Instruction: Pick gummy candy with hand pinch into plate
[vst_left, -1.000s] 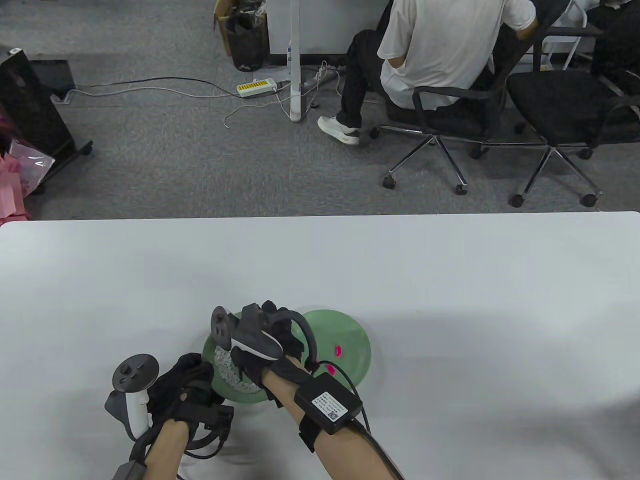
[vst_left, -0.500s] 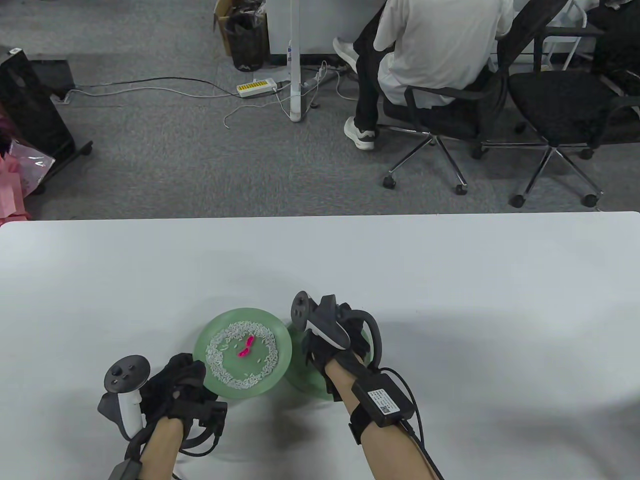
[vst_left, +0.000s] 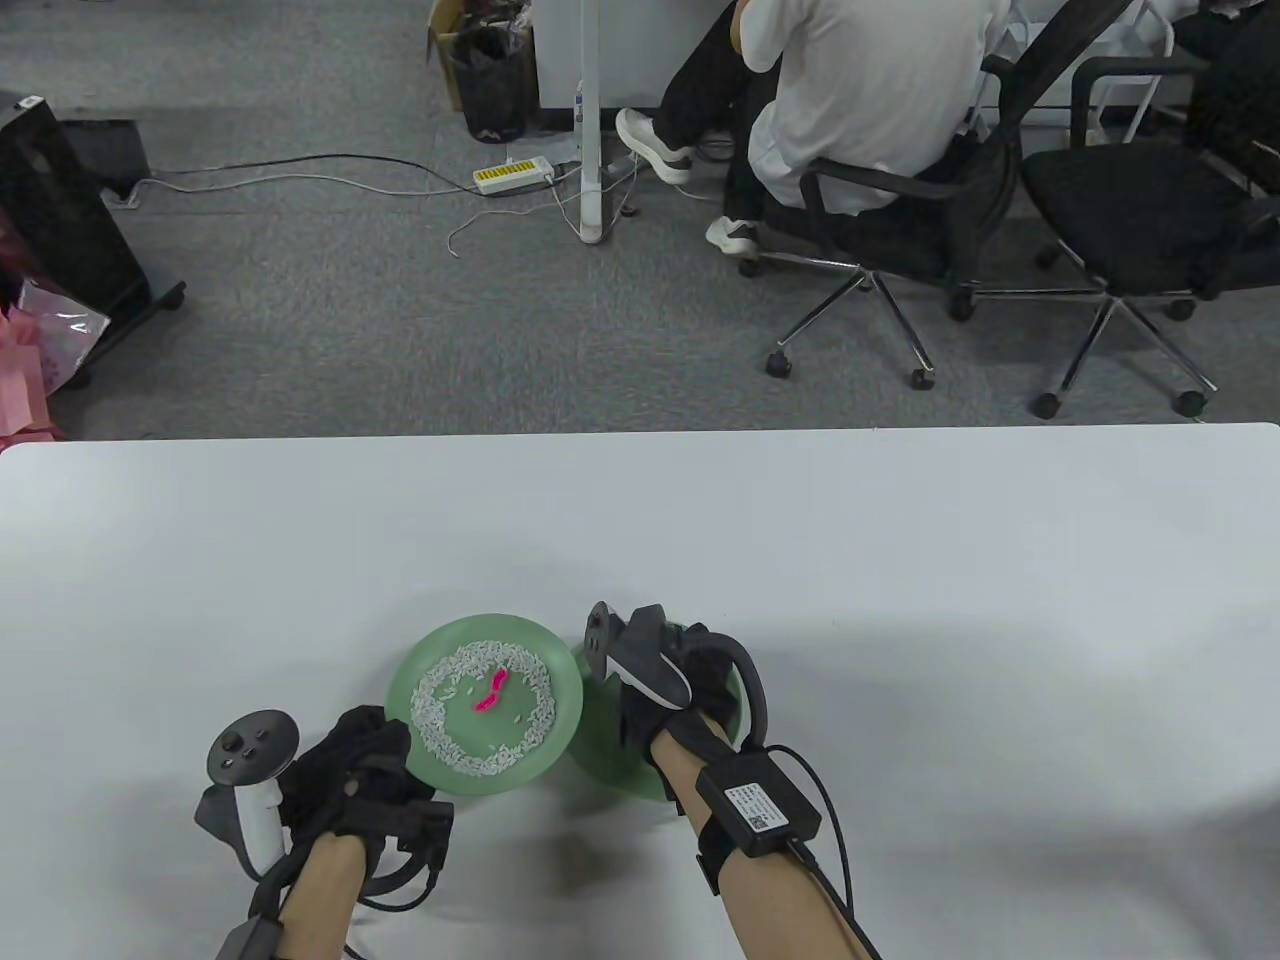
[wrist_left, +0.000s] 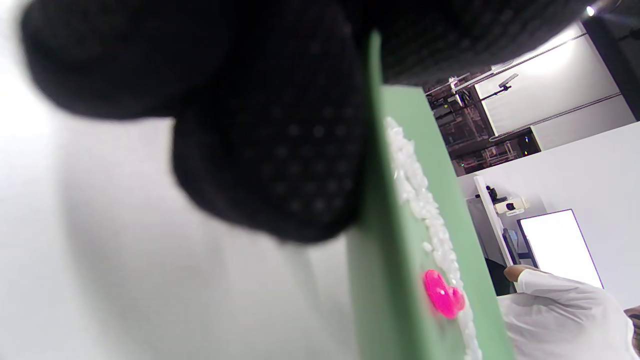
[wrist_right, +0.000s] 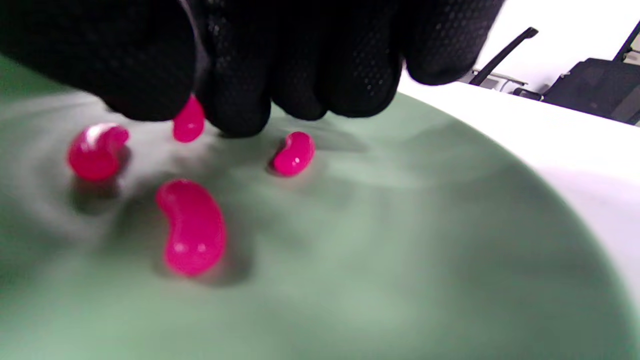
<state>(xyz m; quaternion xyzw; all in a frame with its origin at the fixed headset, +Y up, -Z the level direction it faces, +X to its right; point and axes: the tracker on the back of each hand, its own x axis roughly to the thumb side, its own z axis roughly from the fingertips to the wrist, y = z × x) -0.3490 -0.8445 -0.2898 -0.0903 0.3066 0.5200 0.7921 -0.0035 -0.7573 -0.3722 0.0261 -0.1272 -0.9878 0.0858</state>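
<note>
White table (vst_left: 900, 560) bears two green plates (vst_left: 560, 690) before grey carpet (vst_left: 330, 330).

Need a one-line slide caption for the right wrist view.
Right hand pinches a pink gummy above the green plate, three gummies already down.

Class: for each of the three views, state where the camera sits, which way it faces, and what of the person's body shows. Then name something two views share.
Table view: above, looking down; both gloved hands, left hand, right hand.
Left wrist view: low beside the rice plate, turned sideways; glove fingers.
Right wrist view: low over the second plate; fingertips pinching a gummy candy.
Shared: table and left wrist views both show the rice plate.
</note>
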